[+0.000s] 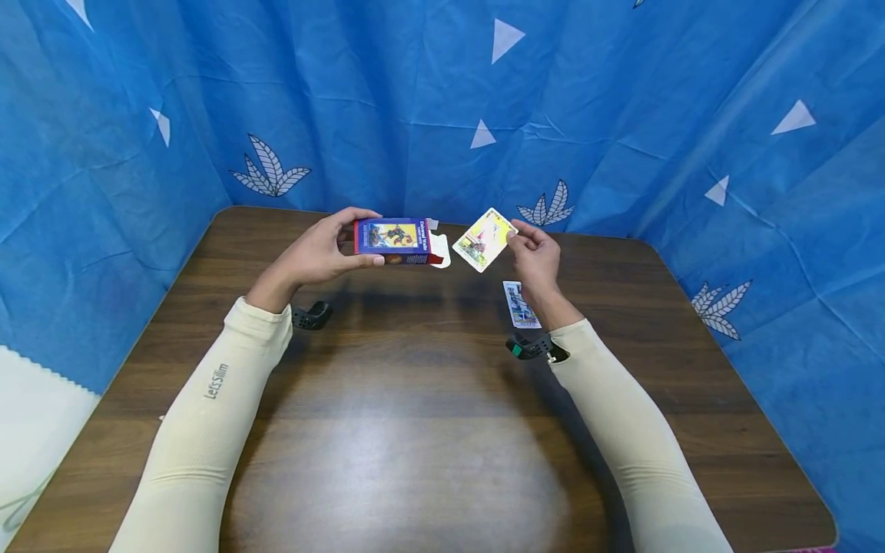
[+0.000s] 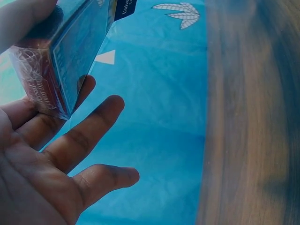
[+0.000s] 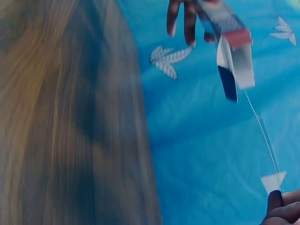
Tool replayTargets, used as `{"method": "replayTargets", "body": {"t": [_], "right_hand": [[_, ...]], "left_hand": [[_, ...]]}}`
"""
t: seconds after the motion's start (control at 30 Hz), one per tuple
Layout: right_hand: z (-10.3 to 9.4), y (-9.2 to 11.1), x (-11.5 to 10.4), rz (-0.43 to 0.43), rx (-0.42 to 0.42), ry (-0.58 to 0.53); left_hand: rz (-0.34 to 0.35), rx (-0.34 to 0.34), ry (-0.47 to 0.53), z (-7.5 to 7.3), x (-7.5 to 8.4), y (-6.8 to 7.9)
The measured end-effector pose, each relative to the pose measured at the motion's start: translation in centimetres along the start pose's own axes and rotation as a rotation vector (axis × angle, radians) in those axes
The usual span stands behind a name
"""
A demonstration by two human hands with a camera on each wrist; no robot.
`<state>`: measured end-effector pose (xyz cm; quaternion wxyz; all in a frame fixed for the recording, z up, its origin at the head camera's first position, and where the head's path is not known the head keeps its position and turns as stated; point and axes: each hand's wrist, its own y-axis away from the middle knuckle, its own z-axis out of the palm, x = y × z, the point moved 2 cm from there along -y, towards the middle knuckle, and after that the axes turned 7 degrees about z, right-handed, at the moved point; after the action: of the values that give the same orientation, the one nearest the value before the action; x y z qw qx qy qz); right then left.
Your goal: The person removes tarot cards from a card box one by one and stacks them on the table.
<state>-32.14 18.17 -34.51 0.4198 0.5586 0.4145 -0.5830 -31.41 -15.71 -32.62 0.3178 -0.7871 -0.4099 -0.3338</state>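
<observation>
My left hand (image 1: 319,247) grips a blue and red tarot card box (image 1: 392,236) above the table, thumb on one side and fingers on the other. The box's white end flap (image 1: 440,250) stands open toward the right. In the left wrist view the lower fingers (image 2: 89,136) of that hand spread away from the box. My right hand (image 1: 538,261) pinches a yellow picture card (image 1: 484,240) by its edge, tilted, just right of the flap. Seen edge-on in the right wrist view, the card (image 3: 265,136) reaches toward the box opening. Below the right hand, a second card (image 1: 520,306) lies face up on the table.
The brown wooden table (image 1: 401,430) spans the foreground. A blue curtain (image 1: 415,92) with white triangles and leaf prints hangs right behind its far edge and along both sides. White fabric (image 1: 34,438) shows at the left edge.
</observation>
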Motion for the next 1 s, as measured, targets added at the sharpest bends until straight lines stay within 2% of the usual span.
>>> {"method": "replayTargets", "body": {"t": [0.1, 0.2, 0.37, 0.47, 0.67, 1.0], "right_hand": [[-0.9, -0.6, 0.1, 0.032, 0.010, 0.112], [-1.9, -1.3, 0.3, 0.053, 0.001, 0.270], [-3.6, -2.3, 0.8, 0.054, -0.066, 0.543], [-4.6, -3.0, 1.4, 0.068, -0.099, 0.666], [-6.0, -4.0, 2.9, 0.153, -0.145, 0.790], [-7.4, -4.5, 4.6, 0.203, -0.173, 0.899]], "left_hand": [[-0.001, -0.001, 0.002, -0.1, 0.0, 0.0], [-0.002, -0.003, 0.004, -0.1, 0.0, 0.1], [-0.012, -0.006, 0.009, -0.1, 0.0, 0.0], [-0.015, -0.006, 0.013, -0.1, 0.0, 0.0], [-0.014, -0.007, 0.002, -0.1, 0.0, 0.0], [-0.030, -0.016, 0.025, -0.1, 0.1, -0.1]]}}
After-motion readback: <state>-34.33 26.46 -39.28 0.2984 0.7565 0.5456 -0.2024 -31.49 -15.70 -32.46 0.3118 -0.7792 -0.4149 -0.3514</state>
